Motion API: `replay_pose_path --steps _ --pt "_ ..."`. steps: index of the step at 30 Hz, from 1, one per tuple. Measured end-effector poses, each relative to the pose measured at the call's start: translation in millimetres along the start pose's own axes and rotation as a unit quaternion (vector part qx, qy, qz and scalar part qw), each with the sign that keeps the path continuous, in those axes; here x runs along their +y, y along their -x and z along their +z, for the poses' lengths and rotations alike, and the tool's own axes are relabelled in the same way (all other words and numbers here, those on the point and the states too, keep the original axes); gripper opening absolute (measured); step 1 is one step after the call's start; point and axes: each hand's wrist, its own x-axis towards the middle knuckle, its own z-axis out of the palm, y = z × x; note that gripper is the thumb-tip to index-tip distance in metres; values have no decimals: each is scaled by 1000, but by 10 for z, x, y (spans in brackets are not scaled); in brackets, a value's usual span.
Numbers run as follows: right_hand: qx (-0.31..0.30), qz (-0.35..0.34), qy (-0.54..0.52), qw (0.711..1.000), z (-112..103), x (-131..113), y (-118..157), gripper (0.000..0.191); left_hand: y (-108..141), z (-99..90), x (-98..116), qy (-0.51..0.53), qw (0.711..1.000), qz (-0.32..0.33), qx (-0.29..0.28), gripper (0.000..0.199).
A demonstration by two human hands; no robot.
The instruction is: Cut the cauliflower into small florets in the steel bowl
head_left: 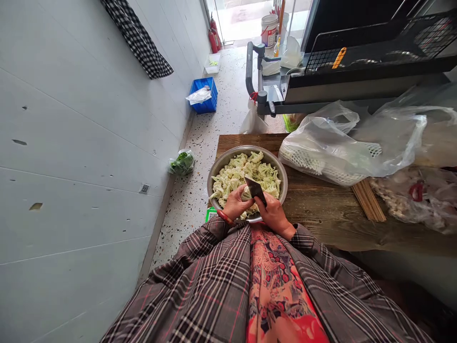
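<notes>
Cauliflower florets (232, 174) fill the metal bowl (282, 171), the landmark for all positions given here. Over the near part of the bowl, the left hand (235, 205) appears closed on a pale cauliflower piece (246, 193), partly hidden by the fingers. The right hand (274, 214) is clamped on a dark-bladed knife (254, 188); the hands are close together, the blade slanting between them. The step in hand is judged to be knife work on the held piece; a further stroke would call for a steady grip, with the left fingers clear of the edge. The bowl stands at the left end of the wooden worktop (314, 209). Right of the bowl lie a clear plastic bag (321, 147) and, farther out, wooden sticks (368, 200). Left of the bowl, bagged greens (182, 163) lie on the floor (200, 143)
</notes>
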Motion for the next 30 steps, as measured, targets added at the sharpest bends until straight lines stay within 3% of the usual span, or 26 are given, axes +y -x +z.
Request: replay_pose_path --steps 6,9,13,15,18,23,30 --pt "38 65 -16 997 -4 59 -8 40 -39 77 -70 19 998 -45 25 44" --pt "85 131 -17 988 -42 186 -24 44 1 41 -124 122 987 -103 19 46" --pt "120 185 -42 975 -123 352 -71 48 67 -101 -145 360 917 -174 -2 51" --pt "109 176 -58 976 -153 383 -115 48 81 -175 -123 424 887 -182 -23 51" --pt "70 152 -53 985 -189 371 -204 46 89 -240 -64 461 864 -191 -59 58" --pt "3 28 -34 999 -270 247 -299 41 127 -235 46 444 878 -165 -70 67" --pt "-57 -18 -65 996 -427 -186 -153 29 122 -229 54 337 933 -97 -76 59"
